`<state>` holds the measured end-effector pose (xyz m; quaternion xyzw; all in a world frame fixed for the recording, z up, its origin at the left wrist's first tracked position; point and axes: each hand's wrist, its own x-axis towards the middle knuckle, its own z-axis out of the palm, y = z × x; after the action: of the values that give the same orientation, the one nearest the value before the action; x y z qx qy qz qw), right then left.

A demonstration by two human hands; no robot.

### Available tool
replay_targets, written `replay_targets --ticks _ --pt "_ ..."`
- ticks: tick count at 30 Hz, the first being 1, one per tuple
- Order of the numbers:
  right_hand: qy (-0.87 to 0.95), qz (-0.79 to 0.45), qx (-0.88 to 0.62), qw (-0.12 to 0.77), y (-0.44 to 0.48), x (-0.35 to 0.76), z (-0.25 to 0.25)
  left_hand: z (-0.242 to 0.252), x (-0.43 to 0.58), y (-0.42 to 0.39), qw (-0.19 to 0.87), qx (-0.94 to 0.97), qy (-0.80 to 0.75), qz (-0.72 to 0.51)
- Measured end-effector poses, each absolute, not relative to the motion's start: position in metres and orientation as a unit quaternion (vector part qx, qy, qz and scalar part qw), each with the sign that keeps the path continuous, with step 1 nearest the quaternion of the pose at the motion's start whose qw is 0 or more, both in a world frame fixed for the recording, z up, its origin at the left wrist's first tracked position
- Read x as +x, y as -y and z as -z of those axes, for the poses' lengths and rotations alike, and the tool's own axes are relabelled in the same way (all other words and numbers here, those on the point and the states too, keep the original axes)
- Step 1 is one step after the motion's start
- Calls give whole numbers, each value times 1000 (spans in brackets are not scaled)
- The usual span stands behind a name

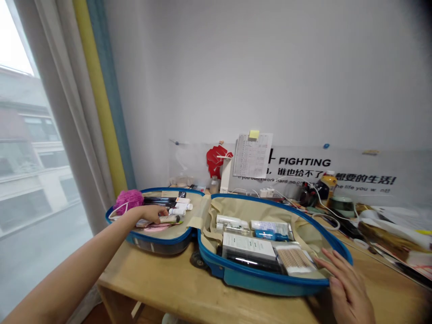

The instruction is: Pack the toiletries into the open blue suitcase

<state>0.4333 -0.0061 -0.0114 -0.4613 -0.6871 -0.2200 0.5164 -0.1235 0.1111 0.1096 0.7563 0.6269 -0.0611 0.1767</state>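
A small blue-rimmed suitcase [276, 284] lies open on the desk. My left hand [151, 214] reaches into its left half, fingers curled down among small toiletries; whatever they hold is hidden. Beside those fingers lies a tube with a dark end [171, 219], with white tubes [182, 206] just behind. A purple bath puff [128, 200] sits at the far left. My right hand [351, 288] rests at the right half's front corner, fingers apart and holding nothing. Near it are a pack of cotton swabs [294, 258], a white box [249, 246] and a blue bottle [270, 235].
The wooden desk [162, 288] carries the suitcase near its front edge. Behind and to the right lie white cables [326, 204], an orange-yellow bottle [326, 183], a dark green jar [343, 206] and clutter. A curtain [67, 112] and window stand left.
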Motion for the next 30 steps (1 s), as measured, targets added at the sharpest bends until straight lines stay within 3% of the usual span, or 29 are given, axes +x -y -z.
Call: replay_targets --ticks 10,18,24,30 --pt "681 206 -485 508 8 434 9 -98 -114 -113 169 754 -630 82" --pt "682 215 -471 517 10 430 6 -129 -95 -109 115 781 -613 -15" --pt "690 229 -453 516 10 431 6 -148 -7 -128 68 837 -538 -66" --pt "684 227 -465 514 11 429 5 -118 95 -164 9 875 -484 -5"
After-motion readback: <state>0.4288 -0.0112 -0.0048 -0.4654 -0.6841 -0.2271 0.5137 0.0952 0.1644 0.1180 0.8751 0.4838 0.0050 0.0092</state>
